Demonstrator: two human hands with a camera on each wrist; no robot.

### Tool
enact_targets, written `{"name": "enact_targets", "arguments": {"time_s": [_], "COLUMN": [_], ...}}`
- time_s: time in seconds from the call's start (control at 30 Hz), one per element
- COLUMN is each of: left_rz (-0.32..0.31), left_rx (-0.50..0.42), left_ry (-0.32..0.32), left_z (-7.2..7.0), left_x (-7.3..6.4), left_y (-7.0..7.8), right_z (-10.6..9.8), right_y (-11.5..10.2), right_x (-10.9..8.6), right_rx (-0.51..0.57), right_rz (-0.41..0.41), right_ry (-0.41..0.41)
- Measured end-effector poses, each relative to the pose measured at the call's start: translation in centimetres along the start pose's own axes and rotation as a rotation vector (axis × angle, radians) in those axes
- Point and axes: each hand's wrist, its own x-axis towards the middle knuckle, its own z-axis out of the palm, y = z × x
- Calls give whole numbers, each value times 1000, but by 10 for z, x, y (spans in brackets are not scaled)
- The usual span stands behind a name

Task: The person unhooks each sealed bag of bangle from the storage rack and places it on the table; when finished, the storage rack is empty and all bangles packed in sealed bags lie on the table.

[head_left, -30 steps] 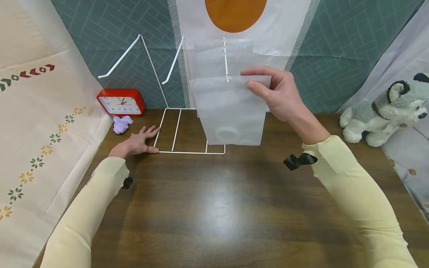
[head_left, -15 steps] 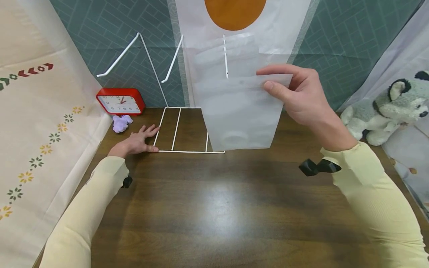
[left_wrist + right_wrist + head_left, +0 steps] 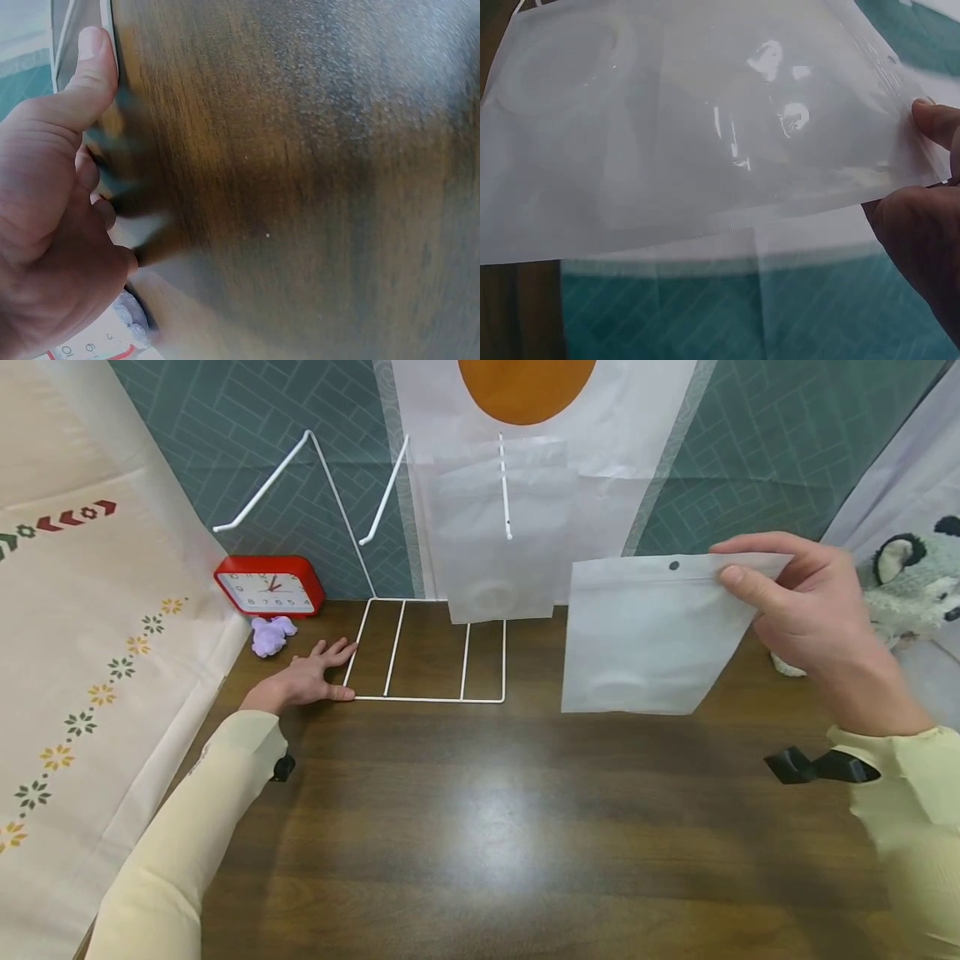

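My right hand (image 3: 813, 618) pinches the top right corner of a translucent white zip pouch (image 3: 637, 643) between thumb and fingers. The pouch hangs above the table, apart from the rack, with a hang hole near its top edge. A faint round outline shows through the pouch (image 3: 705, 142) in the right wrist view. A similar pouch (image 3: 480, 560) hangs on the right prong of a white wire rack (image 3: 427, 699). Fingers spread, my left hand (image 3: 303, 681) rests at the left front corner of the rack's base; its thumb (image 3: 91, 64) lies on the wire.
A red clock (image 3: 272, 593) stands behind my left hand, with a small purple toy (image 3: 270, 637) in front of it. Two bare prongs (image 3: 262, 487) stick out from the rack's left and middle. A plush dog (image 3: 911, 581) sits at the right, partly behind my right hand.
My right hand has drawn the pouch off to the right and slightly down, away from the rack's right prong. The left hand and the rack have stayed in place.
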Motion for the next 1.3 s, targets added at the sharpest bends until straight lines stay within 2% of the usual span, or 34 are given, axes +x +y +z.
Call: {"name": "enact_targets", "arguments": {"time_s": [0.2, 0.37, 0.57, 0.83, 0.97, 1.03, 1.13, 1.3], "left_rz": [18, 35, 2, 30, 36, 32, 30, 27], "left_rx": [-2, -11, 9, 12, 20, 19, 14, -5], "left_ry": [16, 17, 9, 10, 16, 15, 11, -3], "left_z": [0, 1, -1, 0, 0, 0, -1, -1], "left_x": [1, -1, -6, 1, 5, 5, 3, 1], "left_y": [-2, -5, -7, -2, 0, 0, 0, -1], "right_z": [-44, -71, -96, -130, -141, -145, -150, -155], "right_y": [12, 20, 25, 36, 37, 37, 34, 33], "right_x": [-11, -22, -32, -42, -37, -31, -21, -4], "right_rx": [71, 42, -49, -83, -127, -185, -356, -639], "right_rz": [-43, -65, 18, 25, 79, 125, 224, 359], "right_ry": [-7, -1, 76, 4, 42, 81, 121, 113]}}
